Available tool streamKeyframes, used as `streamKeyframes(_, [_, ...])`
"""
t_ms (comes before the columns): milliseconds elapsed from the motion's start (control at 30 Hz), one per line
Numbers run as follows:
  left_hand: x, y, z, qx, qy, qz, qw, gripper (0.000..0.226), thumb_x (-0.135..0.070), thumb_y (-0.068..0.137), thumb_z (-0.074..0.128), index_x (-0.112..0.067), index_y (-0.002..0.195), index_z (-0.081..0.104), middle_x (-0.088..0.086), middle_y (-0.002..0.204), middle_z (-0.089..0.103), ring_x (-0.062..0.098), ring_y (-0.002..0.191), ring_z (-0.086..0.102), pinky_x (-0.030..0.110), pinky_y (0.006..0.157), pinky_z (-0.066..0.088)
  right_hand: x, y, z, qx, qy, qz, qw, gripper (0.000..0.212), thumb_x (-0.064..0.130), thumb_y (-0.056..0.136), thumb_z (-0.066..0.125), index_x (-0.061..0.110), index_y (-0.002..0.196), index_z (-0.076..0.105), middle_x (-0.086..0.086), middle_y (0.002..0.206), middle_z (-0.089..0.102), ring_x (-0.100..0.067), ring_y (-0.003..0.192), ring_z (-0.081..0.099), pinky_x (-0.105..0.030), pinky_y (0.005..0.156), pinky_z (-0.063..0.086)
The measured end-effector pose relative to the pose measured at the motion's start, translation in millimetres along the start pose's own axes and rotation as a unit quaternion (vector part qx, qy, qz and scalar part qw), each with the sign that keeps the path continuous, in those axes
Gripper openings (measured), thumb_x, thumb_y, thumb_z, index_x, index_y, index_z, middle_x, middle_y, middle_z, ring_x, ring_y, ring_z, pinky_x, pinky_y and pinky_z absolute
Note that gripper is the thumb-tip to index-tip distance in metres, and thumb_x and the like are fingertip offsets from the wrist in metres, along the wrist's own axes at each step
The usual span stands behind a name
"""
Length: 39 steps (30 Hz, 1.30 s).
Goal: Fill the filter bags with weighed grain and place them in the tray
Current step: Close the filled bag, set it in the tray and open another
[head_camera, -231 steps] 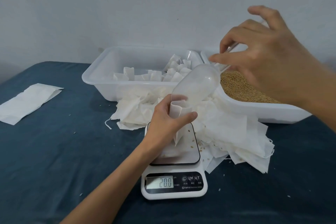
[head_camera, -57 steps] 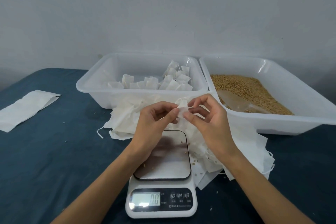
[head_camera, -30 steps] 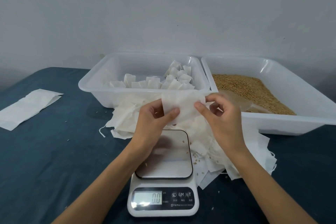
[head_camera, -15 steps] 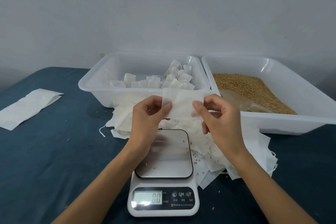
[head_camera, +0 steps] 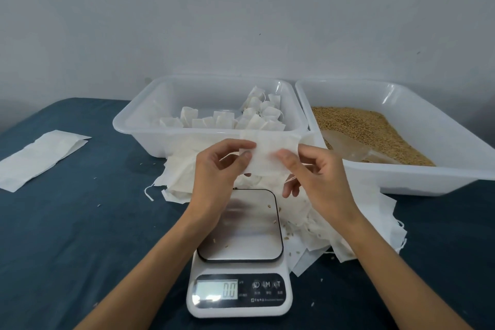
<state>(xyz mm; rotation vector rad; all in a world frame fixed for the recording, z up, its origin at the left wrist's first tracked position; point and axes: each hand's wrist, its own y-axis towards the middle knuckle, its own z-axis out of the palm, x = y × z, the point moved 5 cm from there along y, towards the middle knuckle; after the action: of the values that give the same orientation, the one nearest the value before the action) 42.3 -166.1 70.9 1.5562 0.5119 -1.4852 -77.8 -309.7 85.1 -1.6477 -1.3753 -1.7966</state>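
- Left hand [head_camera: 214,169]: thumb and forefinger pinching left edge of flat, empty white paper filter bag [head_camera: 267,154]; remaining fingers curled loosely behind it.
- Right hand [head_camera: 316,177]: thumb pinching right part of same bag against fingers behind; lower fingers hanging loosely curled below the bag.
- Bag held up flat between both hands, above far edge of the scale, in front of near wall of left tray.
- Small white digital kitchen scale [head_camera: 239,295] with square steel platform on dark blue worktop [head_camera: 80,236], directly below hands; display reading 0.0; a few stray grains lying on platform.
- Loose heap of empty white filter bags [head_camera: 308,228] spread on worktop behind and right of scale, running under both trays' near edges.
- Left translucent white plastic tray [head_camera: 128,126] holding filled, closed white filter bags [head_camera: 257,115], clustered mostly toward its right side.
- Right translucent white plastic tray [head_camera: 401,182], touching or just beside left tray, holding golden-brown grain [head_camera: 361,126].
- Clear plastic scoop [head_camera: 351,147] lying on grain near front-left of that tray.
- Separate flat white paper sheet [head_camera: 37,158] at far left of worktop, well apart from the rest.
- Scattered single grains on worktop around scale.
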Motion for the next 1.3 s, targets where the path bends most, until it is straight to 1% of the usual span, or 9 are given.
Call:
streamKeyframes(100, [2,1,-1,-0.004,-0.016,-0.025,1.0,0.02,-0.001,0.1,0.064,-0.015,0.102,0.078,-0.002,0.099,0.078,0.009,0.089,0.072,0.023,0.076,0.058,2,-2,-2,-0.01,-0.026,-0.016,0.999,0.049,0.038,0.099,0.064,-0.004,0.076,0.053,-0.027,0.063,0.044,-0.027,0.048,0.069,-0.036,0.042,0.038])
streamKeyframes(167, [3,2,-1,0.0,-0.025,-0.035,0.999,0.022,0.0,0.1,0.062,-0.014,0.104,0.078,-0.002,0.1,0.078,0.009,0.09,0.072,0.021,0.074,0.057,7,-3,-3,-0.016,-0.051,-0.029,0.998,0.044,0.038,0.102,0.061,0.015,0.067,0.046,-0.015,0.056,0.039,-0.026,0.048,0.069,-0.042,0.041,0.037])
streamKeyframes(267, [4,2,0,0.015,-0.028,-0.042,0.999,0.024,0.002,0.101,0.059,-0.01,0.109,0.078,0.005,0.099,0.077,0.012,0.088,0.07,0.021,0.074,0.057,14,-3,-1,-0.013,-0.09,-0.061,0.994,0.044,0.035,0.103,0.059,0.032,0.062,0.045,0.002,0.055,0.039,-0.022,0.049,0.07,-0.037,0.04,0.04])
streamKeyframes(467, [3,1,0,0.02,-0.014,-0.035,0.999,0.024,0.004,0.1,0.059,-0.007,0.112,0.077,0.0,0.1,0.078,0.009,0.091,0.07,0.021,0.084,0.055,14,-6,-3,-0.022,-0.095,-0.065,0.993,0.044,0.044,0.103,0.054,0.035,0.062,0.042,-0.004,0.052,0.039,-0.021,0.046,0.069,-0.05,0.034,0.033])
streamKeyframes(800, [4,3,-2,0.008,-0.008,-0.041,0.999,0.024,0.003,0.098,0.064,-0.013,0.109,0.078,-0.006,0.089,0.072,0.002,0.068,0.056,0.013,0.066,0.047,14,-6,-6,-0.016,-0.082,-0.059,0.995,0.053,0.041,0.103,0.056,0.009,0.064,0.043,-0.012,0.053,0.036,-0.022,0.047,0.069,-0.05,0.035,0.034])
streamKeyframes(1000, [3,3,-2,0.016,-0.001,-0.048,0.999,0.025,0.004,0.099,0.061,-0.01,0.113,0.077,-0.011,0.084,0.072,-0.002,0.066,0.058,0.011,0.064,0.046,15,-5,-10,-0.004,-0.068,-0.031,0.997,0.066,0.06,0.098,0.051,0.004,0.064,0.048,-0.017,0.049,0.042,-0.024,0.048,0.07,-0.054,0.04,0.038])
streamKeyframes(1100, [1,0,1,0.013,0.02,-0.057,0.998,0.024,-0.002,0.105,0.056,-0.011,0.115,0.076,-0.009,0.093,0.075,0.003,0.077,0.063,0.017,0.076,0.051,18,-4,-10,0.007,-0.06,-0.024,0.998,0.077,0.07,0.094,0.049,-0.005,0.073,0.056,-0.016,0.051,0.049,-0.024,0.051,0.071,-0.051,0.044,0.045])
streamKeyframes(1200, [-16,-4,0,-0.016,0.142,0.037,0.989,0.027,-0.036,0.105,0.058,-0.025,0.126,0.07,-0.011,0.127,0.069,0.003,0.115,0.062,0.025,0.099,0.047,21,-3,-10,0.026,-0.051,-0.008,0.998,0.094,0.079,0.088,0.044,-0.012,0.098,0.06,-0.008,0.054,0.049,-0.025,0.053,0.072,-0.053,0.049,0.046])
streamKeyframes(1300, [-33,-16,11,0.055,0.249,0.153,0.955,0.066,-0.053,0.084,0.077,-0.032,0.143,0.056,-0.022,0.147,0.051,0.005,0.143,0.042,0.022,0.117,0.033,26,-3,-10,0.06,-0.045,0.026,0.997,0.098,0.091,0.079,0.037,0.01,0.124,0.067,-0.028,0.066,0.063,-0.029,0.055,0.072,-0.055,0.055,0.047])
